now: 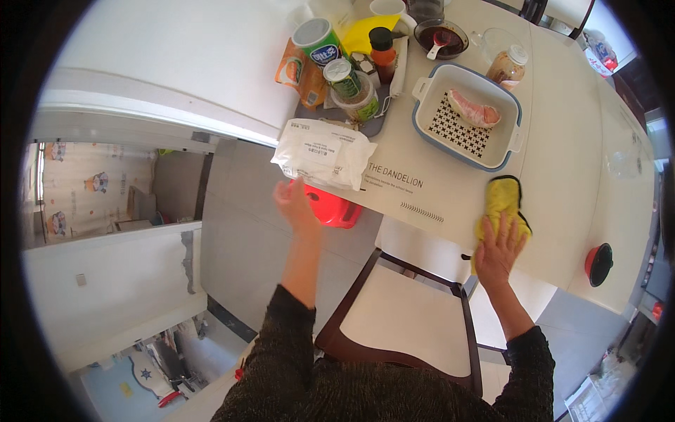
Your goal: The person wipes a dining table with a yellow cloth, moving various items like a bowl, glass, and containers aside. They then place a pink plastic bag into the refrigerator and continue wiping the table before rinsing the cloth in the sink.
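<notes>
My right hand [498,250] presses down on a folded yellow cloth [503,198] with dark edging, its fingers laid over the fabric near the table's front edge. My left hand [295,203] is raised just off the table edge and looks slightly blurred, with nothing seen in it. Closest to it is a white soft pack of wipes [324,150] that bears writing. Beyond the cloth stands a white and blue rectangular basin [422,124] with a perforated bottom. A piece of raw meat [474,109] lies inside it.
A grey tray [377,125] holds several jars, cans and packets at the back left. Behind the basin are a glass bowl of dark sauce [453,50] and a lidded jar [509,66]. A black-and-red bowl [599,265] sits far right. A chair [411,316] stands before me; a red stool [335,208] is below.
</notes>
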`<state>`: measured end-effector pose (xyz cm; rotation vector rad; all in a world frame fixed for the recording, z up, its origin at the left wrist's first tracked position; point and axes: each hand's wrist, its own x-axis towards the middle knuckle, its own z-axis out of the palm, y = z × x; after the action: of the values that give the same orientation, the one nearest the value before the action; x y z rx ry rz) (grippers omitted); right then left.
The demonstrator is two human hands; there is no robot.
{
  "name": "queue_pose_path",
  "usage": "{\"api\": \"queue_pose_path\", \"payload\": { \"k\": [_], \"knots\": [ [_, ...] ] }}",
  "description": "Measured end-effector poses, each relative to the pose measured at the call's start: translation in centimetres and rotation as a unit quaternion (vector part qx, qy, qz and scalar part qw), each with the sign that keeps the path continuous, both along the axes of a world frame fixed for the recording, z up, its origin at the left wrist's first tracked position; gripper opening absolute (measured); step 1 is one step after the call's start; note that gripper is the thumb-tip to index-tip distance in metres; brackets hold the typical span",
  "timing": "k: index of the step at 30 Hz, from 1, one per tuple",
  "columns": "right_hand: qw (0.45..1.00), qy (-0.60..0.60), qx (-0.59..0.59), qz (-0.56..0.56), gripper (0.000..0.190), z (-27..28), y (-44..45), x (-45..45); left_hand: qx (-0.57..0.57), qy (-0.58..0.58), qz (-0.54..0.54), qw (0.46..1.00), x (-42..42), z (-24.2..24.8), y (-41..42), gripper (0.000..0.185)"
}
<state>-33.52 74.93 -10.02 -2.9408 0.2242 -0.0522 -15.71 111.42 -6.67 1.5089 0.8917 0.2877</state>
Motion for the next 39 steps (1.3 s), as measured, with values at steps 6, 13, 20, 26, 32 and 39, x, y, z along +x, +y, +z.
{"api": "queue_pose_path", "payload": {
  "k": [6,13,20,26,32,39],
  "knots": [
    [0.992,-0.021,0.04,0.121,0.053,0.4,5.5,4.8,-0.117,0.007,-0.013,0.993,6.3,-2.6,3.6,0.098],
    [0.976,-0.053,0.078,0.197,0.049,0.4,8.6,8.5,0.013,0.01,-0.012,1.0,7.0,-2.9,2.5,0.101],
    [0.973,-0.087,0.057,0.207,0.048,0.2,8.5,8.6,0.047,0.012,-0.018,0.999,7.9,-3.0,4.2,0.104],
    [0.973,-0.096,0.064,0.201,0.047,-0.2,8.5,8.4,-0.052,0.035,-0.081,0.995,9.0,-3.3,7.1,0.101],
    [0.976,-0.079,0.049,0.196,0.047,0.1,8.9,8.4,-0.304,-0.031,-0.155,0.94,7.6,-3.6,8.6,0.066],
    [0.975,-0.07,0.049,0.207,0.048,0.3,9.0,8.6,-0.418,-0.157,-0.088,0.89,-0.7,-4.1,12.1,0.056]
  ]
}}
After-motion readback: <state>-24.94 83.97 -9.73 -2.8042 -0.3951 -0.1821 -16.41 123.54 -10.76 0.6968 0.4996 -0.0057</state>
